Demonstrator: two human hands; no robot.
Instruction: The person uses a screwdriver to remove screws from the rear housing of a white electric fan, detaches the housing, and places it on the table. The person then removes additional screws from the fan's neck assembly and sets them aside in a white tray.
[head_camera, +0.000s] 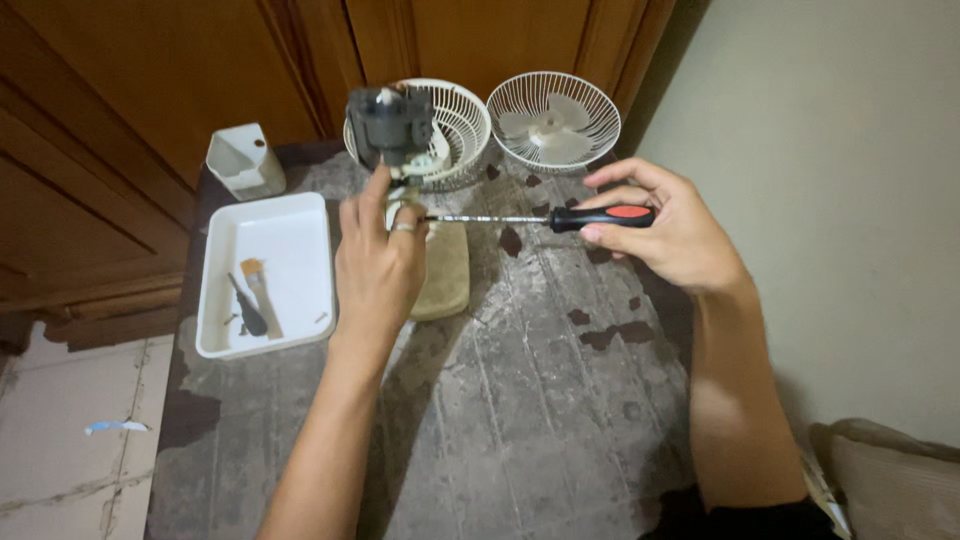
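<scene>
Left hand (378, 262) gripping dark fan motor (390, 125), right hand (665, 232) closed around screwdriver (545, 217) at its base; both grilles already off

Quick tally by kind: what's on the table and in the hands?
Fan grilles: 2 (rear grille, front grille with blades)
Motor unit, left hand: 1
Screwdriver, right hand: 1
White tray: 1
White container: 1
Beige pad: 1
Total: 7

no packages, labels, screens — none
</scene>
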